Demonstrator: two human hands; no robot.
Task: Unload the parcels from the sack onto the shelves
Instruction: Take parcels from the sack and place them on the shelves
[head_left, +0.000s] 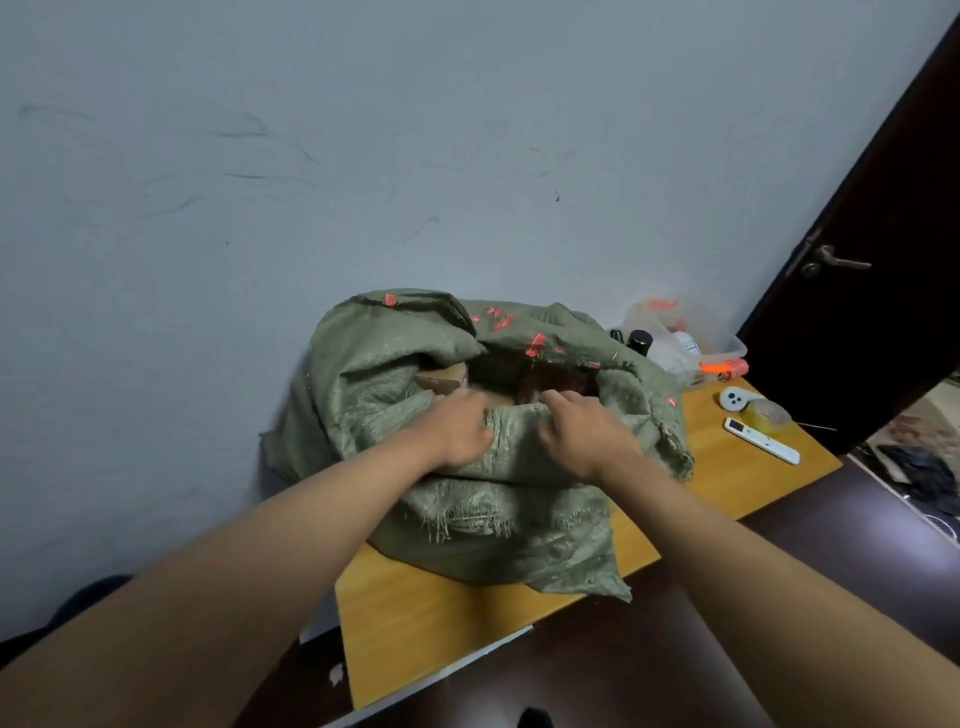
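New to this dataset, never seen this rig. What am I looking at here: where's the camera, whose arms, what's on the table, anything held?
There is no robot: a person works with bare hands, and the one picture comes from a wide-angle camera on their head, looking forward and down. The two forearms entering from below are theirs. The left hand and the right hand both grip the near rim of a green woven plastic sack with red markings, holding its mouth open. Inside, a brown cardboard parcel shows. The sack sits on a yellow wooden table against a grey wall. To its right lie a white remote control, a roll of clear tape and a clear plastic box of odds and ends. No shelves are in view.
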